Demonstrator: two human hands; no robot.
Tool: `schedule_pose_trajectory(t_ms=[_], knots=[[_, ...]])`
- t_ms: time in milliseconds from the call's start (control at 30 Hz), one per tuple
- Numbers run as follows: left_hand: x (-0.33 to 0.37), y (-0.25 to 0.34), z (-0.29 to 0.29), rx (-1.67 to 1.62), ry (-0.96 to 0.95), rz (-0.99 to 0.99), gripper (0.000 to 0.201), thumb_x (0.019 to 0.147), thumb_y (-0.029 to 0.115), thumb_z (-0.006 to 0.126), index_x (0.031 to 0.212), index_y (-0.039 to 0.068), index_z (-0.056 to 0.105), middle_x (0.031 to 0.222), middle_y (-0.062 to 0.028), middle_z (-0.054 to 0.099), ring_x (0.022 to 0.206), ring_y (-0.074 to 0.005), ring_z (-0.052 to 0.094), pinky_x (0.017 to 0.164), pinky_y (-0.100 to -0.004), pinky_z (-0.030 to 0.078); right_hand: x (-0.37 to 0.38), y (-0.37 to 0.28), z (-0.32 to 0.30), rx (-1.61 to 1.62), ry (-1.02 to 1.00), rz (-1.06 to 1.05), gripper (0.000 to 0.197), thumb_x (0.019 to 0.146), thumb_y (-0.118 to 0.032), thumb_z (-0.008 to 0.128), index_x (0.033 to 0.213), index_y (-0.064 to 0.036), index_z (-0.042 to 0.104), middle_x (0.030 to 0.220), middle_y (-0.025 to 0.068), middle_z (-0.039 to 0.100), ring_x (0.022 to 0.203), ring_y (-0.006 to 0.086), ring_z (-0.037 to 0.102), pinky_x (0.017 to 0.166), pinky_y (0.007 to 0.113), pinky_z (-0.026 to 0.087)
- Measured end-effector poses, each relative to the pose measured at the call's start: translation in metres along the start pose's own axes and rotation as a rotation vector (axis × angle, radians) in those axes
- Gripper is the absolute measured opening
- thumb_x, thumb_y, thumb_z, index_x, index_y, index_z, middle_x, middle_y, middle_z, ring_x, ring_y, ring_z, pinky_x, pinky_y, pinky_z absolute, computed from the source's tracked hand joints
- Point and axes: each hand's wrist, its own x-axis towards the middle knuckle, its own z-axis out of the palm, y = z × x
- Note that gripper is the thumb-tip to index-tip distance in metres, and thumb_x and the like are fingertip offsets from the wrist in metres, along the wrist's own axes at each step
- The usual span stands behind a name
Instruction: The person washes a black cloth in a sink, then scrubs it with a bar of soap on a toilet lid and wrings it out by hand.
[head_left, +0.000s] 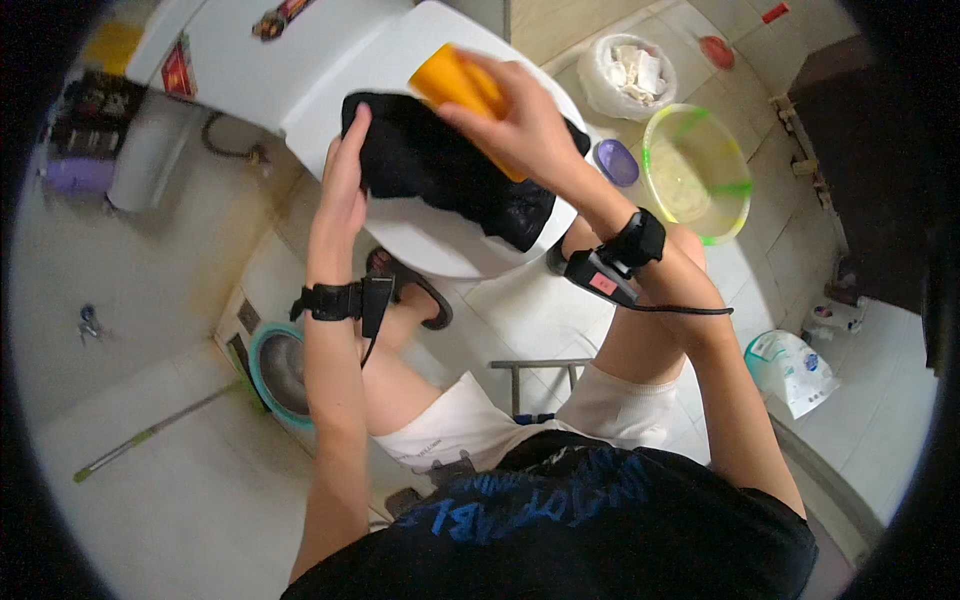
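A black cloth garment (425, 160) lies bunched across a white closed toilet lid (430, 235). My left hand (347, 175) grips the cloth's left edge, one digit along its top and the other fingers partly hidden. Above the cloth, my right hand (520, 115) is wrapped around a long orange object (445, 78). Its wider end sticks out at the upper left, and a narrow orange part shows below the palm, against the cloth. What kind of object it is cannot be made out.
Right of the toilet are a lined waste bin (628, 78), a small purple dish (616, 162) and a yellow-green basin (697, 175). A white plastic package (790, 372) lies farther right. At left stand a teal-rimmed basin (283, 372) and a green-ended pole (160, 430).
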Motion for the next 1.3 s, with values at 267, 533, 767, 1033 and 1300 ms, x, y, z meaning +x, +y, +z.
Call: schedule_pose_trajectory(t_ms=[267,533,767,1033,1300], knots=[[-0.005,-0.001,-0.028,-0.15,0.056,0.195,0.031,0.089,0.029,0.056,0.099,0.0,0.058,0.1,-0.0049,0.06,0.094,-0.0124,0.055,0.087,-0.0274,0.042,0.007,0.012,0.037,-0.21,-0.106,0.182,0.058,0.08,-0.043,0.063,0.13,-0.0157,0.047,0.095,0.0212,0.057,0.086,0.0342,0.057,0.077,0.039,0.048],[-0.019,0.005,-0.043,-0.179,0.045,0.273,0.026,0.088,0.027,0.058,0.097,0.003,0.061,0.097,-0.0029,0.061,0.09,-0.011,0.055,0.083,-0.0253,0.041,0.012,0.028,0.026,-0.438,-0.074,0.123,0.054,0.081,-0.039,0.063,0.129,-0.0202,0.047,0.098,0.0185,0.055,0.088,0.0329,0.056,0.073,0.039,0.049],[-0.015,0.012,-0.045,-0.177,0.048,0.25,0.027,0.085,0.028,0.061,0.096,0.003,0.062,0.095,-0.0033,0.062,0.086,-0.0124,0.058,0.078,-0.0254,0.044,0.007,0.049,-0.001,-0.711,-0.032,0.007,0.055,0.081,-0.035,0.063,0.131,-0.0221,0.045,0.099,0.0185,0.054,0.089,0.034,0.055,0.071,0.041,0.046],[0.0,0.014,-0.041,0.01,0.315,0.278,0.024,0.082,0.025,0.063,0.088,0.002,0.064,0.095,-0.0036,0.062,0.082,-0.0126,0.057,0.077,-0.0259,0.043,0.008,0.09,-0.057,-0.849,0.04,0.158,0.055,0.08,-0.041,0.063,0.129,-0.024,0.047,0.096,0.0196,0.055,0.087,0.0342,0.055,0.072,0.042,0.047],[0.028,-0.009,-0.041,1.466,0.514,0.592,0.046,0.081,0.034,0.061,0.118,0.009,0.052,0.121,-0.0123,0.052,0.108,-0.0283,0.052,0.089,-0.0399,0.041,0.002,0.09,-0.112,-0.665,0.232,0.336,0.055,0.077,-0.044,0.066,0.125,-0.0205,0.053,0.097,0.0208,0.056,0.088,0.032,0.058,0.076,0.04,0.047]])
